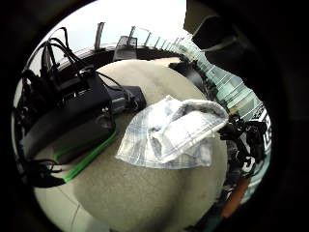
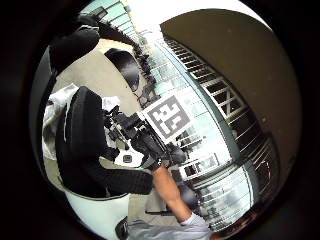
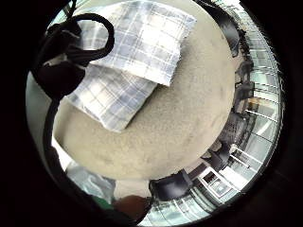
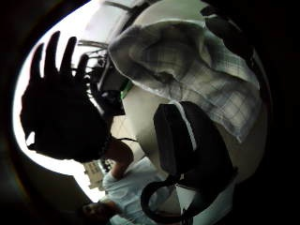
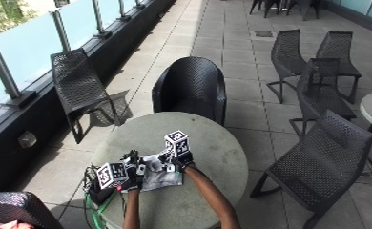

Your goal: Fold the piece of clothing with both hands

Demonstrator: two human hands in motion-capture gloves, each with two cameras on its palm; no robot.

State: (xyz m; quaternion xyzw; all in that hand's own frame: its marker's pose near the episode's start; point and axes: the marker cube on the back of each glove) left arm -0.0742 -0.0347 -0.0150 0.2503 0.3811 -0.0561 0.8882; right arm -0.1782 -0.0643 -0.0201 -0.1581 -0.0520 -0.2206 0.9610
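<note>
A white and grey plaid cloth lies folded in layers on the round grey table, near its front left. My left hand hovers at the cloth's left edge; in the right thumb side palm view the left hand shows straight, spread fingers holding nothing. At the cloth's far right corner my right hand is raised above it. The cloth lies flat below that palm, ungripped, one layer over another. From the left palm the cloth looks rumpled, with the right hand at its edge.
A black box with cables and a green cord sits at the table's left edge, close to my left hand. Black chairs stand around: one behind the table, one at the left, one at the right.
</note>
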